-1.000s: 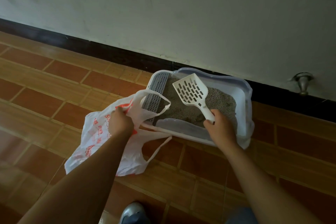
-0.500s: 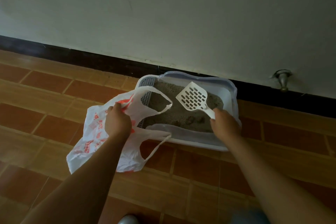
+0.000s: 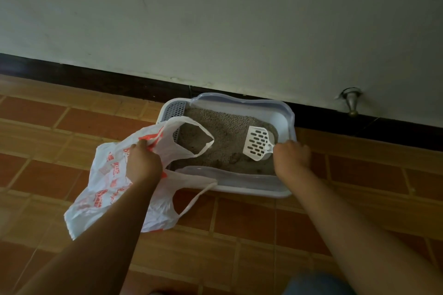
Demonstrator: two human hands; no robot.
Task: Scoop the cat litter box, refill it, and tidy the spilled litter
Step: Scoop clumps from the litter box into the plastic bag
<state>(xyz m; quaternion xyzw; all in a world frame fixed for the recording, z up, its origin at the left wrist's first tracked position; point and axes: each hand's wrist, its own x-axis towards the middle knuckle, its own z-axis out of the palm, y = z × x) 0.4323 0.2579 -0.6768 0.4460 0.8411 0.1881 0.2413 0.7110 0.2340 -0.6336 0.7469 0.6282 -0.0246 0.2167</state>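
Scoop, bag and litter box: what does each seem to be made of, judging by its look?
The scoop looks like rigid white moulded plastic, matte, with neat slotted holes. The bag is thin plastic film, white with red print, crumpled and slightly see-through, with loop handles. The litter box is probably hard plastic: smooth, faintly glossy, with a pale rim and rounded moulded corners.

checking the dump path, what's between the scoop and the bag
In the head view, only grey litter in the box lies between the scoop and the bag, whose upper handle loop hangs over that litter.
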